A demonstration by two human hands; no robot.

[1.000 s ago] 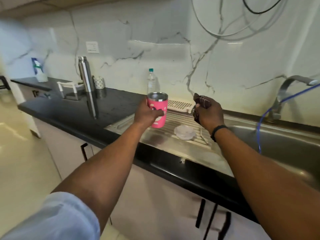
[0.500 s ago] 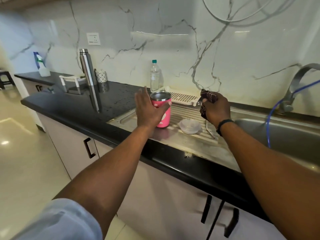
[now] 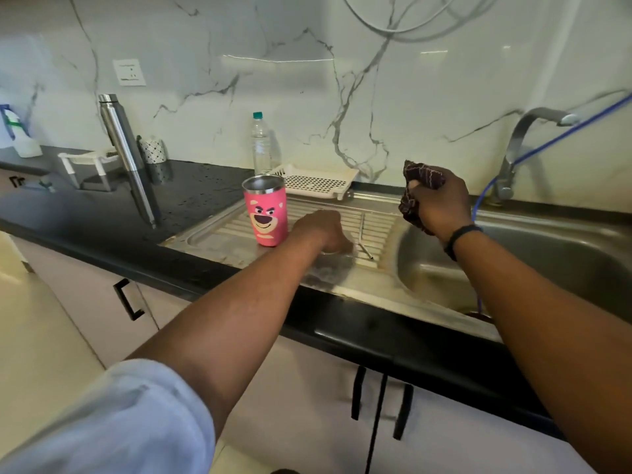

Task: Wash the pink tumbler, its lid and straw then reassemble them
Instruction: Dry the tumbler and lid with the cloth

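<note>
The pink tumbler [image 3: 266, 213] stands upright and lidless on the sink drainboard [image 3: 219, 234]. Just right of it, the left hand [image 3: 321, 232] reaches down over the lid; its finger state is unclear. The metal straw [image 3: 363, 236] lies beside that. Farther right, the right hand [image 3: 439, 203] grips a dark cloth [image 3: 419, 186].

A home kitchen: steel sink [image 3: 513, 268], faucet [image 3: 523, 131], black countertop [image 3: 102, 213].
</note>
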